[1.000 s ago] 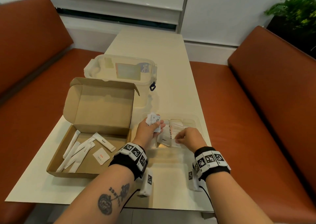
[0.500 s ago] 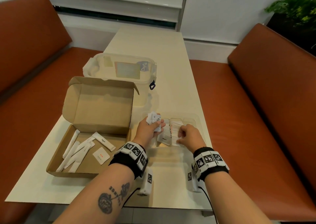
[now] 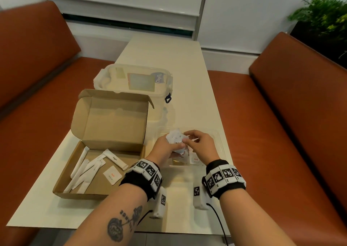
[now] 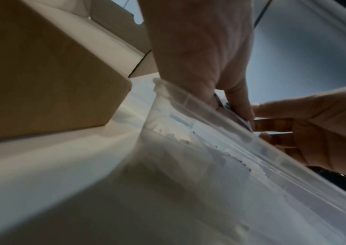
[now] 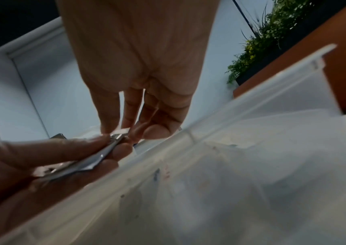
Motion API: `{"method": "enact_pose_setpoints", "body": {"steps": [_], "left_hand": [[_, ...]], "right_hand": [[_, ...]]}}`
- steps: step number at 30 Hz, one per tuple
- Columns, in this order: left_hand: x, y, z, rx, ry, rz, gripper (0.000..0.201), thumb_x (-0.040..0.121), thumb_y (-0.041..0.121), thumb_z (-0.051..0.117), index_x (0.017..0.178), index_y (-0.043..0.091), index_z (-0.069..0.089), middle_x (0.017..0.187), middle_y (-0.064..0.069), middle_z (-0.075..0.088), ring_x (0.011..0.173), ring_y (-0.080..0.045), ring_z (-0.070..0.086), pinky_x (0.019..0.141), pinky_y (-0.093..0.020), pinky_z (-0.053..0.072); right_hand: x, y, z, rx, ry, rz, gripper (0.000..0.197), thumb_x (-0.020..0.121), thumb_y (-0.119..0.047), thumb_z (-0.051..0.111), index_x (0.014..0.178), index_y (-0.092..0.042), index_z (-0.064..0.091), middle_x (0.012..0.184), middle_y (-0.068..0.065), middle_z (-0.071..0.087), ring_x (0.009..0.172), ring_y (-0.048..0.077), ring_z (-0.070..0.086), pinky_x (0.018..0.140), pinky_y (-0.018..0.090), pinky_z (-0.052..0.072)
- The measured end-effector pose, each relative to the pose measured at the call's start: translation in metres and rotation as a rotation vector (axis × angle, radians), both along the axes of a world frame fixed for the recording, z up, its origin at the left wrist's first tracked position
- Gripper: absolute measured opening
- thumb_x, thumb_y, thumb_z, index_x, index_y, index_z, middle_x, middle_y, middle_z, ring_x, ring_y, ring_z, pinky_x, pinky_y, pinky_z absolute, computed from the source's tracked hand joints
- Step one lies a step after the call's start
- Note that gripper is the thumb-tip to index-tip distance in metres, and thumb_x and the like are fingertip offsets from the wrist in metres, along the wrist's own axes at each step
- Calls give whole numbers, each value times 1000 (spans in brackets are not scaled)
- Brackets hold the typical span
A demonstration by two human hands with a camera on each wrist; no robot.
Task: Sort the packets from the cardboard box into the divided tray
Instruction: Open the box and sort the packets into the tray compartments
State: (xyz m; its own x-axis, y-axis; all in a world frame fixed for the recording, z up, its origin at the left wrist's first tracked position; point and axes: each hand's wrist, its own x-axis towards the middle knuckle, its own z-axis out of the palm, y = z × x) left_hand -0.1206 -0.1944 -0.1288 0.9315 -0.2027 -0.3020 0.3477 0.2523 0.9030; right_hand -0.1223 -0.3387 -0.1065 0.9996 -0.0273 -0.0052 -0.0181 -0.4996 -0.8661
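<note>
My left hand [image 3: 173, 145] grips a bunch of small white packets [image 3: 175, 138] above the left end of the clear divided tray [image 3: 220, 142]. My right hand [image 3: 185, 140] has come up against the bunch, and its thumb and fingertips [image 5: 126, 126] pinch the edge of one packet [image 5: 121, 131]. The left hand's stack [image 5: 84, 164] shows edge-on in the right wrist view. More packets [image 3: 195, 160] lie in the tray's near compartments. The open cardboard box [image 3: 62, 187] at the left holds several sugar sticks [image 3: 116, 160] and a square salt packet [image 3: 112, 175].
A clear lidded plastic container [image 3: 135, 80] stands behind the box. Brown benches [image 3: 281, 133] flank the cream table [image 3: 187, 57] on both sides. A potted plant [image 3: 323, 18] sits at the far right. The box's raised lid [image 3: 112, 121] stands just left of my hands.
My right hand has left the tray's compartment and moved up and left to the bunch in my left hand, where it now pinches a packet. The left hand has barely moved.
</note>
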Motion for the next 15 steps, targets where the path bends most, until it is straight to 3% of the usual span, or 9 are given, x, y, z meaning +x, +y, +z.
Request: {"method": "enact_pose_setpoints", "body": {"steps": [2, 4, 9, 15], "left_hand": [[-1, 0, 2, 5, 7, -29, 30, 84, 9, 69, 113, 7, 62, 109, -18, 68, 97, -30, 69, 78, -40, 58], [-1, 0, 3, -17, 66, 8, 21, 91, 19, 61, 110, 9, 62, 110, -19, 68, 97, -31, 68, 76, -38, 57], [2, 0, 0, -20, 119, 131, 16, 99, 13, 45, 107, 12, 59, 112, -20, 64, 85, -21, 69, 69, -30, 59], [0, -11, 6, -39, 78, 75, 22, 91, 2, 58, 112, 5, 56, 106, -15, 67, 82, -21, 70, 67, -28, 59]], "right_hand": [[1, -1, 0, 53, 18, -28, 10, 82, -16, 71, 89, -11, 68, 77, 2, 65, 68, 13, 56, 64, 24, 48], [1, -4, -3, 96, 24, -56, 8, 81, -15, 73, 81, -10, 66, 69, -2, 63, 65, 10, 56, 60, 20, 46], [0, -13, -10, 145, -19, -206, 13, 82, -14, 70, 73, -17, 62, 76, 6, 67, 68, 15, 59, 66, 31, 50], [-4, -12, -12, 316, -22, -302, 14, 84, -4, 65, 74, -11, 57, 70, 10, 64, 59, 19, 62, 66, 33, 56]]}}
